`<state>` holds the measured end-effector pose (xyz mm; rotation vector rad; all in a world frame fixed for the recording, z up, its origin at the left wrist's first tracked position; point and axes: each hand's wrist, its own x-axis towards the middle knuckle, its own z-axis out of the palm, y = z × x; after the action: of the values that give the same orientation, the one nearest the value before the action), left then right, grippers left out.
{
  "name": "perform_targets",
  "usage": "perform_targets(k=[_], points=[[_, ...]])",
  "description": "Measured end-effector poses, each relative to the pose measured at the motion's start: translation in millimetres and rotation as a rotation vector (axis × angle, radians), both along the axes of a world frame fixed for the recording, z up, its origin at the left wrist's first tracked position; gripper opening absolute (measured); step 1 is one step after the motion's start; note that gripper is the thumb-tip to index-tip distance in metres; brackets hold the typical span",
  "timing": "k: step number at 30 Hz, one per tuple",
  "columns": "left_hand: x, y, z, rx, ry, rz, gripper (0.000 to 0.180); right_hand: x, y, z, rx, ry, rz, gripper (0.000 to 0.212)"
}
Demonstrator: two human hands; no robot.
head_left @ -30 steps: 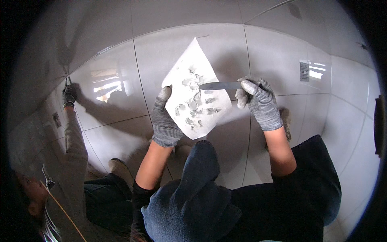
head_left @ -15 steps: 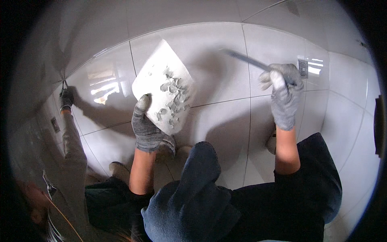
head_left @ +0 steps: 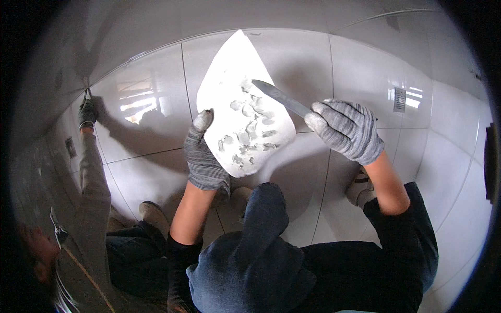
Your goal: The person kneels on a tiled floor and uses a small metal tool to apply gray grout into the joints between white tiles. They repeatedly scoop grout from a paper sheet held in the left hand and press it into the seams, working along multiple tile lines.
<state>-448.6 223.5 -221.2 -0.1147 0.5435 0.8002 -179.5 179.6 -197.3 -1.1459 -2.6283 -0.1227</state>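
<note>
My left hand [head_left: 204, 159], in a grey knit glove, grips the lower left edge of a thin white board [head_left: 224, 68], thumb on top. Lumps and smears of grey paste [head_left: 250, 125] are scattered over the board's middle and lower part. Closed round the handle end of a narrow, flat, grey-bladed spatula [head_left: 282, 98], my gloved right hand [head_left: 350, 129] is to the right of the board. The blade points left and its tip lies over the board beside the paste; whether it touches, I cannot tell. The handle is hidden in my fist.
On the left, another person's gloved hand [head_left: 87, 112] reaches to the wall's foot with a thin tool. That person's shoe [head_left: 154, 215] stands near my left arm. Large pale tiles [head_left: 141, 172] cover the floor. A square drain grate [head_left: 400, 99] sits at right.
My right hand has swung left and turned, bringing the spatula's blade from beside the board to over it. In the picture, the board and my left hand have shifted right.
</note>
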Motion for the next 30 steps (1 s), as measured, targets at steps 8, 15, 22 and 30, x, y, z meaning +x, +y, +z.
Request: perform_targets(k=[8, 15, 22, 30], points=[[-29.6, 8.0, 7.4, 0.063, 0.132, 0.142, 0.072, 51.9, -0.2, 36.2, -0.573, -0.202, -0.104, 0.019], [-6.1, -5.0, 30.5, 0.179, 0.179, 0.039, 0.064, 134.7, -35.2, 99.3, -1.172, 0.190, -0.557, 0.015], [17.0, -42.8, 76.3, 0.089, 0.627, -0.164, 0.068, 163.3, 1.3, -15.8, -1.303, 0.753, -0.893, 0.026], [59.8, -45.0, 126.8, -0.300, 0.685, -0.198, 0.073, 160.5, 93.9, -137.3, -1.342, 1.259, -0.835, 0.025]])
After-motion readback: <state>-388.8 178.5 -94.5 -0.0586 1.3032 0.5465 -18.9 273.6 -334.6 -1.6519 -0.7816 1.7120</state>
